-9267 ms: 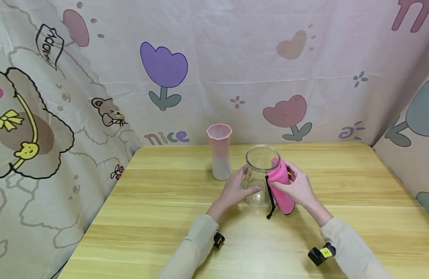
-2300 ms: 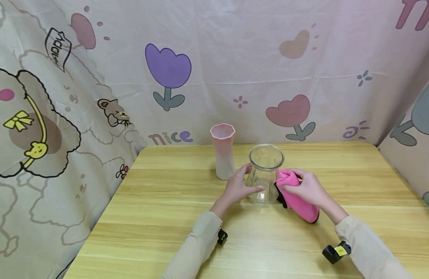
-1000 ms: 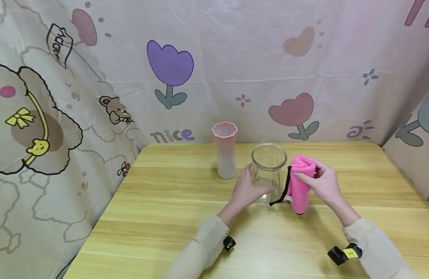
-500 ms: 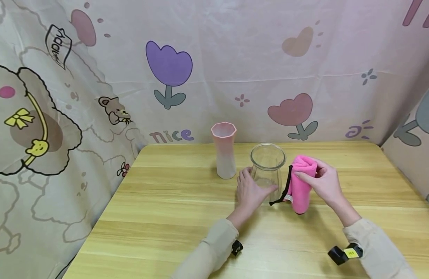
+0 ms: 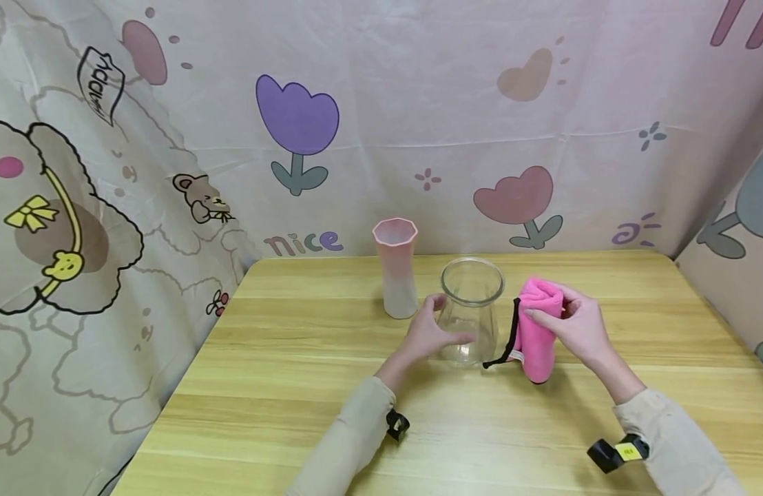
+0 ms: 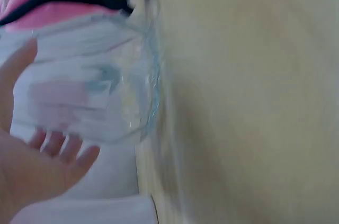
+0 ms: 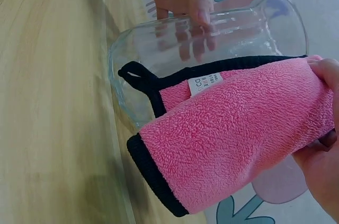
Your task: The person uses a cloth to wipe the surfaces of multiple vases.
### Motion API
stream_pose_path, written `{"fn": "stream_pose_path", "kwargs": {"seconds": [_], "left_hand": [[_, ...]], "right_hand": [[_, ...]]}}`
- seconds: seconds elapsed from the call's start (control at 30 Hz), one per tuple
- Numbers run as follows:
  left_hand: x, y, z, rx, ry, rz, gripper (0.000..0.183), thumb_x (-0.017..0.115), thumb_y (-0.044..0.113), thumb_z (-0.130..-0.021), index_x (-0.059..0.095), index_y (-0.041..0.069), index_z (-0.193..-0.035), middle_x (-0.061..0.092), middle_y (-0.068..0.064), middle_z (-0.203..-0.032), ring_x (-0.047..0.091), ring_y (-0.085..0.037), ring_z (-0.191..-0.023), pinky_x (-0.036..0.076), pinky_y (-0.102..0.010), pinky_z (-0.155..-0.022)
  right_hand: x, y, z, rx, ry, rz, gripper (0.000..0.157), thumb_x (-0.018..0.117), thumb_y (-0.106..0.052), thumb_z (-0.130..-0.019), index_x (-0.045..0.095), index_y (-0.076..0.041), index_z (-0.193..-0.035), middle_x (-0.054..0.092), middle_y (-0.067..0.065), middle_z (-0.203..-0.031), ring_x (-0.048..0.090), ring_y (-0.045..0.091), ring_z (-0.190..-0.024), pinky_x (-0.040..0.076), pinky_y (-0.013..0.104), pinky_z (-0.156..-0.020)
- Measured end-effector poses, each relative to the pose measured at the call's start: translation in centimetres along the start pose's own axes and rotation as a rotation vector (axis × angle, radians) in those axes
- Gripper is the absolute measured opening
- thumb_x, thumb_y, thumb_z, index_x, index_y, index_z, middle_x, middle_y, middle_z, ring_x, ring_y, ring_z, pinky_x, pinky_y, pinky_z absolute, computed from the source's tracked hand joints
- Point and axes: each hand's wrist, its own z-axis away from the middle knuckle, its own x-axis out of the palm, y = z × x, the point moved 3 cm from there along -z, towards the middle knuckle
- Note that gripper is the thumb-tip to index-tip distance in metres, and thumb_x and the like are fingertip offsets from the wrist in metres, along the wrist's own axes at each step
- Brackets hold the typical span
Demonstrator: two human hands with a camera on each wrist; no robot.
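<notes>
A clear glass vase (image 5: 483, 324) with a wide round rim stands upright on the table. My left hand (image 5: 426, 336) grips its left side, thumb across the front and fingers behind; in the right wrist view those fingers show through the glass (image 7: 238, 33). Just right of the vase, my right hand (image 5: 584, 329) holds a folded pink towel (image 5: 536, 344) by its upper part, between thumb and fingers. The towel has a fuzzy surface, black trim, a hanging loop (image 7: 139, 74) and a white label (image 7: 205, 82). Its lower end hangs near the tabletop.
A tall vase fading from pink to white (image 5: 399, 279) stands behind and left of the glass one, near my left fingers. The wooden table (image 5: 282, 386) ends at a printed fabric backdrop (image 5: 369, 103). Black wrist cameras (image 5: 617, 453) are strapped on both sleeves.
Earlier the towel lay against the glass vase's right side; now it is held upright just beside it. My left hand slid right around the vase, then back left.
</notes>
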Motion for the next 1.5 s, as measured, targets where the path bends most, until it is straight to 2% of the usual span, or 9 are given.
{"fn": "stream_pose_path", "kwargs": {"seconds": [0.3,0.5,0.6,0.77,0.83,0.97,1.07,1.27,1.5], "left_hand": [[-1.6,-0.9,-1.0,0.002,-0.288,0.165,0.089,0.075,0.01,-0.073,0.02,0.0,-0.142,0.025,-0.016,-0.146,0.026,-0.026,-0.133,0.023,-0.035,-0.109],[-1.9,-1.3,-1.1,-0.001,-0.371,0.181,0.088,0.07,0.009,-0.078,0.013,0.002,-0.144,0.014,-0.013,-0.15,0.018,-0.025,-0.136,0.018,-0.033,-0.111],[-2.0,-1.4,-0.9,0.001,-0.343,0.158,0.088,0.071,0.013,-0.077,0.016,0.006,-0.145,0.016,-0.011,-0.149,0.019,-0.028,-0.135,0.02,-0.037,-0.11],[-1.9,-1.4,-0.5,0.046,-0.226,0.125,0.086,0.076,0.019,-0.073,0.026,0.017,-0.143,0.026,-0.004,-0.147,0.025,-0.027,-0.133,0.023,-0.042,-0.109],[-2.2,-0.5,0.2,0.071,-0.184,0.118,0.083,0.076,0.016,-0.072,0.03,0.015,-0.142,0.029,-0.005,-0.146,0.026,-0.025,-0.133,0.023,-0.042,-0.108],[-2.3,-0.3,0.8,0.095,-0.111,0.094,0.079,0.076,0.015,-0.073,0.034,0.009,-0.139,0.033,-0.007,-0.143,0.03,-0.023,-0.131,0.027,-0.041,-0.107],[-2.0,-1.1,0.8,0.112,-0.085,0.073,0.074,0.075,0.018,-0.074,0.037,0.008,-0.137,0.039,-0.008,-0.14,0.035,-0.023,-0.128,0.031,-0.04,-0.105],[-2.1,-1.2,0.9,0.145,-0.078,0.053,0.068,0.074,0.021,-0.075,0.042,0.006,-0.133,0.047,-0.008,-0.132,0.044,-0.02,-0.121,0.039,-0.037,-0.099],[-2.1,-1.1,0.8,0.142,-0.076,0.044,0.067,0.075,0.017,-0.074,0.043,0.006,-0.132,0.049,-0.009,-0.131,0.046,-0.021,-0.119,0.041,-0.036,-0.098]], "right_hand": [[0.4,0.3,0.2,-0.016,-0.022,0.009,0.052,0.072,-0.007,-0.075,0.051,0.011,-0.12,0.057,-0.03,-0.09,0.058,-0.007,-0.077,0.05,0.012,-0.061],[0.7,0.4,0.2,-0.033,-0.041,-0.001,0.052,0.072,-0.005,-0.076,0.051,0.01,-0.12,0.056,-0.03,-0.094,0.057,-0.008,-0.081,0.05,0.012,-0.064],[0.8,0.4,0.2,-0.028,-0.054,-0.008,0.052,0.072,-0.006,-0.076,0.05,0.01,-0.121,0.056,-0.029,-0.095,0.057,-0.008,-0.082,0.051,0.012,-0.064],[0.7,0.0,0.1,-0.004,-0.05,-0.002,0.054,0.072,-0.008,-0.076,0.05,0.01,-0.122,0.056,-0.029,-0.093,0.058,-0.006,-0.079,0.051,0.013,-0.063],[0.7,-0.4,-0.1,-0.004,-0.044,-0.005,0.054,0.072,-0.009,-0.077,0.05,0.009,-0.122,0.057,-0.029,-0.093,0.058,-0.006,-0.08,0.05,0.012,-0.063],[0.8,-1.2,-0.4,-0.028,-0.047,-0.026,0.053,0.072,-0.008,-0.076,0.05,0.008,-0.122,0.058,-0.026,-0.096,0.058,-0.005,-0.083,0.05,0.012,-0.066],[1.1,-1.7,-0.6,-0.064,-0.054,-0.018,0.053,0.073,-0.005,-0.075,0.051,0.008,-0.121,0.057,-0.026,-0.097,0.058,-0.005,-0.082,0.05,0.012,-0.066],[2.2,-2.0,-0.7,-0.13,-0.102,-0.044,0.051,0.072,0.001,-0.073,0.053,0.009,-0.119,0.058,-0.027,-0.1,0.058,-0.004,-0.084,0.051,0.013,-0.066],[2.6,-1.7,-0.8,-0.123,-0.116,-0.016,0.052,0.073,-0.003,-0.073,0.054,0.006,-0.121,0.058,-0.022,-0.104,0.057,-0.006,-0.088,0.05,0.013,-0.068]]}}
